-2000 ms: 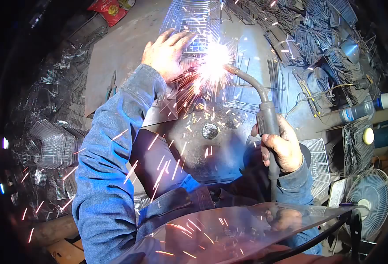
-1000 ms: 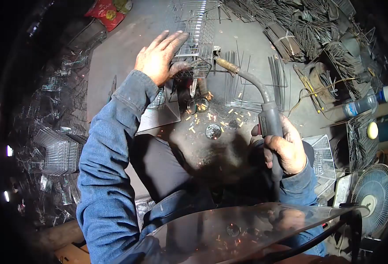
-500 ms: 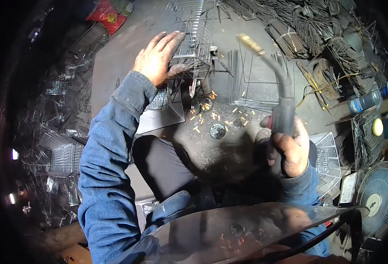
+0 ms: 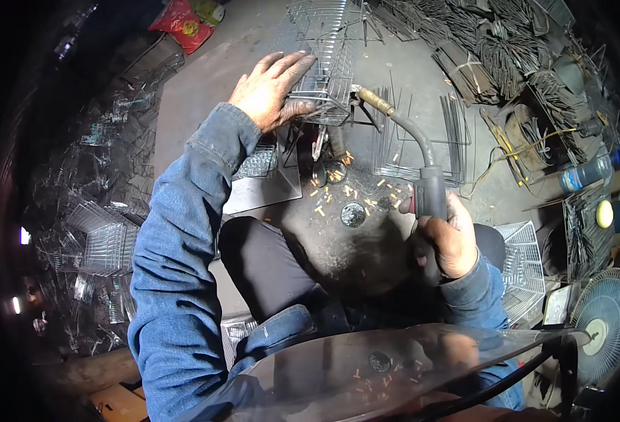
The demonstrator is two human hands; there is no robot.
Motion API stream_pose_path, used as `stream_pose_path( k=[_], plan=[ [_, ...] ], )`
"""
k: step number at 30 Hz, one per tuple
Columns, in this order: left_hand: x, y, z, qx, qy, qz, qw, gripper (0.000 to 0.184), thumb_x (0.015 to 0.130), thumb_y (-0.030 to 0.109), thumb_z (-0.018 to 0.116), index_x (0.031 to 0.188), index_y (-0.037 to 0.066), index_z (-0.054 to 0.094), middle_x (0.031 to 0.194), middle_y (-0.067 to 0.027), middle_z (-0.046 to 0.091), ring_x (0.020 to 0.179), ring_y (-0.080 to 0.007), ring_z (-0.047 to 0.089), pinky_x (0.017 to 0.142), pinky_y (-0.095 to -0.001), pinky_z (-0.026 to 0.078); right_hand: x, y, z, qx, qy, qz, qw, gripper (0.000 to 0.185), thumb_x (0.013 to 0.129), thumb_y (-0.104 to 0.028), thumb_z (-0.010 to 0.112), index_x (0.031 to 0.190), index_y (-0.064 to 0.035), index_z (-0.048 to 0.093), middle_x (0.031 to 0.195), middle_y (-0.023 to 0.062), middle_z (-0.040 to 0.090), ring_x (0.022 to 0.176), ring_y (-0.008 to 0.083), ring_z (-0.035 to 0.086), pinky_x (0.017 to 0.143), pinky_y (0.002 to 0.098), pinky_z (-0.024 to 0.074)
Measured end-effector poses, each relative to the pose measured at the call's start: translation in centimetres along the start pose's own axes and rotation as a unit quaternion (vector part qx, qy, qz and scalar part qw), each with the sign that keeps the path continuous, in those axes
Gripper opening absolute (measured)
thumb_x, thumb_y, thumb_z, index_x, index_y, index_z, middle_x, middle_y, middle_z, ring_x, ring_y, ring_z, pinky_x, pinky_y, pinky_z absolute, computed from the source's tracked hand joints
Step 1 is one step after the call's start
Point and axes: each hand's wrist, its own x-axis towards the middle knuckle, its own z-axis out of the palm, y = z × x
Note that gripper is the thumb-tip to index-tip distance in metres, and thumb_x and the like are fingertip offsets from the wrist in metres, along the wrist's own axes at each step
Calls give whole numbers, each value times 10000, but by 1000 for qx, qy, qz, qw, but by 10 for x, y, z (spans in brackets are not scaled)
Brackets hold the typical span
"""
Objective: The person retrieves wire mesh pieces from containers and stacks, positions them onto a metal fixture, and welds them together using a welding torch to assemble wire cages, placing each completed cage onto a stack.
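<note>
My left hand (image 4: 266, 91) grips the near left corner of a wire basket (image 4: 332, 70), fingers stretched along its side and thumb at its near end. The basket rests on a metal stand at the top middle. My right hand (image 4: 452, 235) is wrapped round the black handle of a welding torch (image 4: 431, 193). The torch's curved neck reaches up and left, its brass-coloured nozzle (image 4: 375, 100) close to the basket's near right corner. Whether the tip touches the wire I cannot tell. A dark transparent visor (image 4: 394, 366) crosses the bottom of the view.
Small orange-tan stubs lie scattered around a round dish (image 4: 353, 214) on the floor. Bundles of metal rods (image 4: 478, 70) are piled at upper right. Wire baskets (image 4: 106, 243) stand at left. A fan (image 4: 597, 330) and a water bottle (image 4: 583, 176) are on the right.
My right hand has brought the torch left and forward, so its nozzle is now beside the basket's near end. My left hand has stayed on the basket. The whole view has shifted slightly.
</note>
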Motion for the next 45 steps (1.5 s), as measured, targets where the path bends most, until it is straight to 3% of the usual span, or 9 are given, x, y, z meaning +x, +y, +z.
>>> stream_pose_path(
  k=[5, 11, 12, 13, 15, 18, 21, 24, 45],
  plan=[
    [3, -10, 8, -28, 22, 23, 999, 722, 809, 507, 588, 1406, 185, 342, 1440, -74, 346, 1306, -348, 306, 1063, -457, 309, -7, 3, -1, 27, 1, -30, 999, 311, 772, -46, 483, 1075, 26, 473, 755, 81, 531, 455, 124, 477, 404, 249, 415],
    [3, -12, 11, -35, 37, 26, 998, 691, 810, 433, 623, 1401, 198, 354, 1440, -52, 350, 1298, -332, 322, 1060, -459, 315, -13, 26, -16, -73, -35, 78, 994, 371, 756, -75, 533, 1109, 24, 482, 800, 112, 565, 446, 132, 482, 409, 253, 411],
    [2, -10, 11, -27, 40, 19, 999, 691, 808, 424, 628, 1401, 200, 353, 1441, -46, 349, 1298, -328, 324, 1058, -458, 317, -14, 30, -13, -188, -25, 99, 977, 433, 755, -98, 578, 1163, 13, 485, 828, 98, 572, 608, 161, 555, 571, 273, 468],
    [0, -8, 11, -27, 39, 12, 999, 689, 809, 421, 628, 1402, 205, 352, 1442, -40, 349, 1299, -325, 324, 1056, -461, 320, -10, 65, -27, -294, -56, -12, 954, 472, 750, -95, 599, 1195, 10, 481, 889, 83, 580, 813, 168, 561, 742, 282, 457],
    [1, -6, 11, -28, 37, 3, 999, 685, 811, 417, 629, 1403, 213, 349, 1444, -29, 347, 1302, -320, 323, 1050, -466, 325, -11, 71, -18, -378, -76, 22, 922, 462, 749, -89, 599, 1186, 10, 487, 937, 68, 578, 911, 160, 529, 816, 282, 431],
    [0, -4, 12, -26, 34, -5, 999, 669, 824, 426, 611, 1403, 220, 346, 1449, -21, 341, 1310, -318, 315, 1045, -478, 328, -9, 56, -17, -194, -51, 46, 979, 462, 771, -92, 557, 1201, 30, 444, 971, 124, 589, 662, 171, 566, 602, 282, 475],
    [0, -3, 12, -37, 30, -10, 999, 648, 835, 459, 591, 1397, 250, 344, 1456, 16, 329, 1333, -301, 282, 986, -641, 322, -10, 13, -1, -74, 32, 31, 996, 449, 786, -47, 511, 1209, 39, 387, 977, 138, 581, 456, 100, 486, 375, 233, 407],
    [0, -2, 12, -11, 28, -6, 1000, 636, 854, 437, 570, 1407, 223, 339, 1457, -11, 332, 1321, -315, 302, 1037, -485, 329, -5, 5, 5, -48, 37, 6, 998, 445, 792, -39, 504, 1212, 43, 381, 991, 152, 580, 470, 107, 502, 397, 236, 428],
    [-2, -3, 13, -3, 30, -4, 1000, 632, 849, 400, 588, 1408, 242, 339, 1451, -7, 345, 1318, -307, 312, 1045, -473, 329, -8, 3, 15, -29, 8, 8, 999, 392, 767, 1, 484, 1152, 46, 428, 911, 114, 543, 476, 119, 490, 406, 243, 418]
  ],
)
